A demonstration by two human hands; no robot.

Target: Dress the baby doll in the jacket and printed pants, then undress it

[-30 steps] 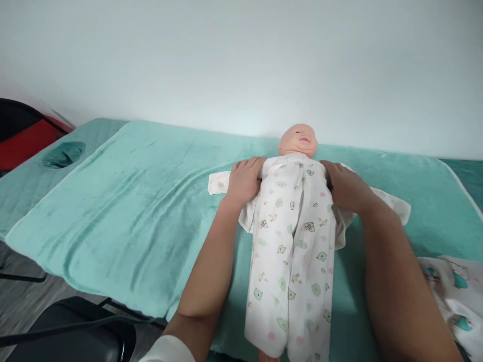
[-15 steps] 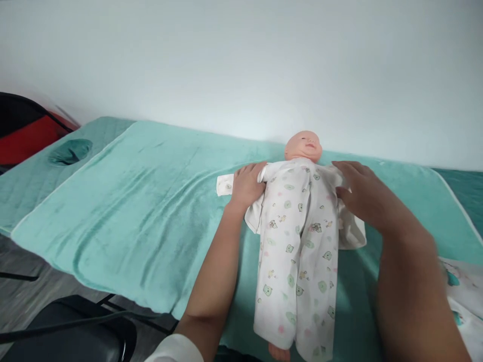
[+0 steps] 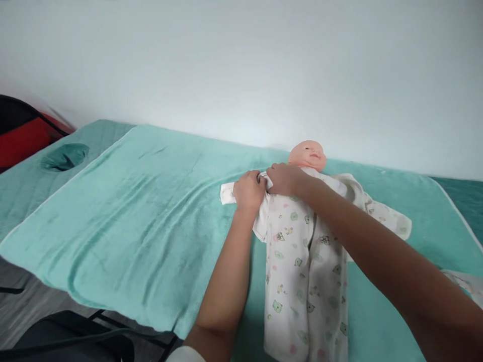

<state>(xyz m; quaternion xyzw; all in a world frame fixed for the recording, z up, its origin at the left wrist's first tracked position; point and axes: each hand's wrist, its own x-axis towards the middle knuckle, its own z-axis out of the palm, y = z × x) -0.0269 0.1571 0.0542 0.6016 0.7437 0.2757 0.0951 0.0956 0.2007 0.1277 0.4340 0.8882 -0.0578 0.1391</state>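
A baby doll [image 3: 307,155] lies on its back, its head toward the wall. Over its body is a white baby romper [image 3: 290,281] with a green animal print; one sleeve [image 3: 227,193] points left and another [image 3: 390,218] spreads right. My left hand [image 3: 249,191] is closed on the cloth at the left shoulder and sleeve. Reaching across the doll's chest, my right hand [image 3: 285,179] has its fingers closed on the cloth at the same shoulder, close beside my left. The doll's arms are hidden, and my right forearm covers part of the romper.
A green blanket [image 3: 151,216] covers the massage bed, which has a face hole [image 3: 65,157] at its left end. A white wall [image 3: 241,70] runs behind. Printed cloth [image 3: 466,284] lies at right. A black chair [image 3: 68,337] stands front left, a red and black chair [image 3: 26,136] far left.
My right hand has left the doll's right-hand side and crossed over the chest to the left shoulder, beside my left hand. The left hand stays at that shoulder, its fingers now more curled.
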